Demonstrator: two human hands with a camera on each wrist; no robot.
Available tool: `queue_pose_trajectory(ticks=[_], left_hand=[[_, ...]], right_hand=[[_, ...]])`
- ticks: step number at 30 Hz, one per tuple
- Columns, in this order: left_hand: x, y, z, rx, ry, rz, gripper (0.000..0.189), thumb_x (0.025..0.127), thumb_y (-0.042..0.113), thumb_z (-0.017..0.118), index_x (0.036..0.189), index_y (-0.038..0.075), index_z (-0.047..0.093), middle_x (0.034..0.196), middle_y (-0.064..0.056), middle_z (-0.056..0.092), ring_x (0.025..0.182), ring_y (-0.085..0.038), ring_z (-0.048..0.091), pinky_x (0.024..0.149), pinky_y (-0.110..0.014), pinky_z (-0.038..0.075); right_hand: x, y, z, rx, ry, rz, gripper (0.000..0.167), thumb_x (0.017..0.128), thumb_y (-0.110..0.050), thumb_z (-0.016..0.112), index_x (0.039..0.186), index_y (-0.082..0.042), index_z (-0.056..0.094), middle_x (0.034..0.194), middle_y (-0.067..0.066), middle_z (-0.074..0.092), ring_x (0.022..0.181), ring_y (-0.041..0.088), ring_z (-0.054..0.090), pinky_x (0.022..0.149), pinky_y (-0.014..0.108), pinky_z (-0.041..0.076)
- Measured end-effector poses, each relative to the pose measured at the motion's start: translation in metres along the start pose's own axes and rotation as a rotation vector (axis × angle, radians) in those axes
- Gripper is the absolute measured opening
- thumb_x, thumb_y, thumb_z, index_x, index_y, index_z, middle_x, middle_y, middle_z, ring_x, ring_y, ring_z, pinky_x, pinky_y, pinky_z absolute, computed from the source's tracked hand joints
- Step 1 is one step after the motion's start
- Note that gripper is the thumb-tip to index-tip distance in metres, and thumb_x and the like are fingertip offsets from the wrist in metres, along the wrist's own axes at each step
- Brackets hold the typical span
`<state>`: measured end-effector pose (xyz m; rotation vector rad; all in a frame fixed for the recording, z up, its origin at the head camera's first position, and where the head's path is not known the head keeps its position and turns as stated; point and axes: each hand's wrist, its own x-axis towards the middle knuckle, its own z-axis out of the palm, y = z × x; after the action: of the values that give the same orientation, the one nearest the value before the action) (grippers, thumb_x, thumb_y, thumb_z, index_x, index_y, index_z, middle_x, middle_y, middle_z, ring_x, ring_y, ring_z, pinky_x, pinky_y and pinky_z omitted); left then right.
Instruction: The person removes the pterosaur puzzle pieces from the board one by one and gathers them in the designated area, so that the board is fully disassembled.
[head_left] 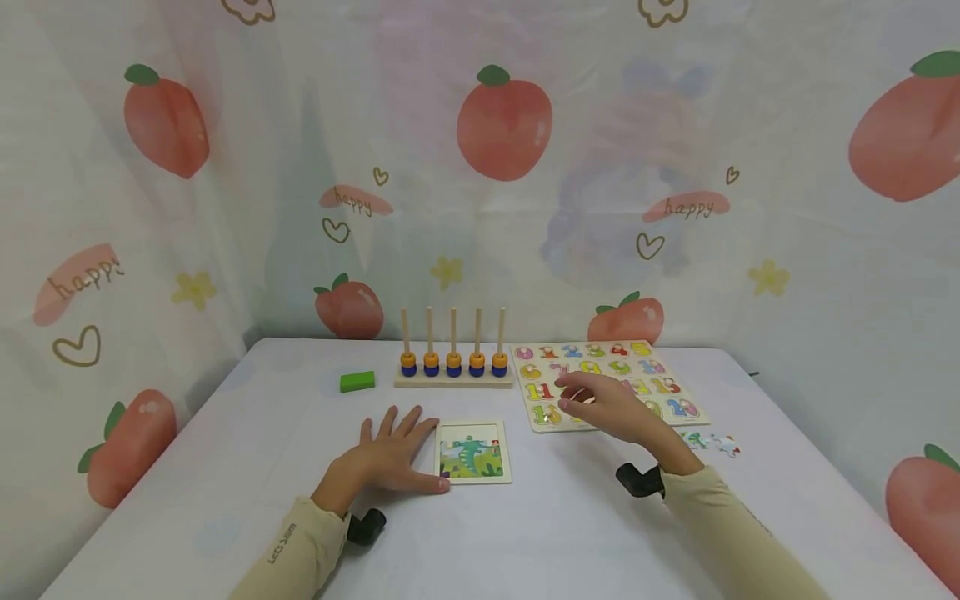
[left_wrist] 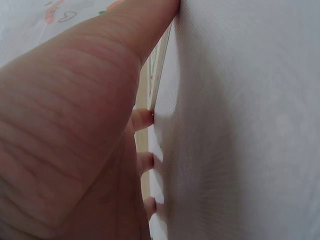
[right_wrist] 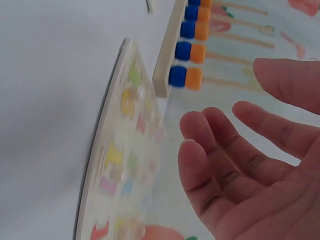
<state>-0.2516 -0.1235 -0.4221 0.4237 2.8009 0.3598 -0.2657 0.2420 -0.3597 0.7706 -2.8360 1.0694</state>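
Observation:
My left hand (head_left: 390, 458) lies with fingers spread on the white table, its thumb and forefinger at the left side of a small square dinosaur jigsaw puzzle (head_left: 472, 458). In the left wrist view, several fingertips (left_wrist: 145, 119) meet the tabletop beside the puzzle's edge. Raised over a wooden number puzzle board (head_left: 551, 426), my right hand (head_left: 611, 404) holds nothing. Its fingers are loosely bent with the thumb apart, as the right wrist view shows. Loose jigsaw pieces (head_left: 725, 445) lie just beyond the right wrist, partly hidden by it.
Behind the dinosaur puzzle stands a peg rack (head_left: 453, 382) with orange and blue beads on upright wooden rods. A green block (head_left: 357, 382) sits to its left. Patterned cloth (head_left: 502, 242) hangs along the table's back and sides.

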Motion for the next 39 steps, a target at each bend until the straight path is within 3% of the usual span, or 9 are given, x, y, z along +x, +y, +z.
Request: queue_pose_trajectory(ticks=[9, 20, 29, 39], left_hand=[[-0.008, 0.005, -0.005, -0.002, 0.013, 0.004, 0.108, 0.084, 0.074, 0.076, 0.168, 0.021, 0.036, 0.177, -0.014, 0.017, 0.161, -0.049, 0.005, 0.121, -0.077, 0.002], [-0.002, 0.002, -0.002, -0.014, -0.017, -0.011, 0.11, 0.083, 0.077, 0.075, 0.17, 0.023, 0.033, 0.179, -0.012, 0.012, 0.162, -0.047, -0.001, 0.121, -0.075, -0.006], [-0.006, 0.005, -0.005, 0.003, 0.002, 0.0, 0.109, 0.083, 0.077, 0.075, 0.168, 0.023, 0.036, 0.178, -0.014, 0.017, 0.161, -0.049, 0.005, 0.12, -0.078, 0.001], [-0.002, 0.001, -0.004, 0.003, -0.005, 0.016, 0.109, 0.084, 0.079, 0.073, 0.169, 0.022, 0.034, 0.178, -0.014, 0.016, 0.161, -0.05, 0.003, 0.119, -0.079, -0.002]], right_hand=[[0.019, -0.019, 0.022, 0.029, -0.068, -0.031, 0.033, 0.105, -0.018, 0.069, 0.132, 0.002, 0.068, 0.109, 0.006, 0.07, 0.101, 0.026, 0.065, 0.081, 0.036, 0.057], [0.041, -0.04, 0.055, 0.044, -0.156, -0.062, 0.032, 0.104, -0.016, 0.071, 0.13, 0.002, 0.069, 0.103, 0.001, 0.069, 0.094, 0.019, 0.062, 0.078, 0.031, 0.055], [0.053, -0.053, 0.077, 0.063, -0.221, -0.096, 0.032, 0.103, -0.015, 0.073, 0.129, 0.002, 0.07, 0.091, -0.003, 0.065, 0.082, 0.014, 0.058, 0.072, 0.027, 0.051], [0.066, -0.06, 0.102, 0.006, -0.327, -0.091, 0.025, 0.099, -0.012, 0.077, 0.121, 0.0, 0.073, 0.085, -0.003, 0.065, 0.076, 0.012, 0.057, 0.07, 0.026, 0.05]])
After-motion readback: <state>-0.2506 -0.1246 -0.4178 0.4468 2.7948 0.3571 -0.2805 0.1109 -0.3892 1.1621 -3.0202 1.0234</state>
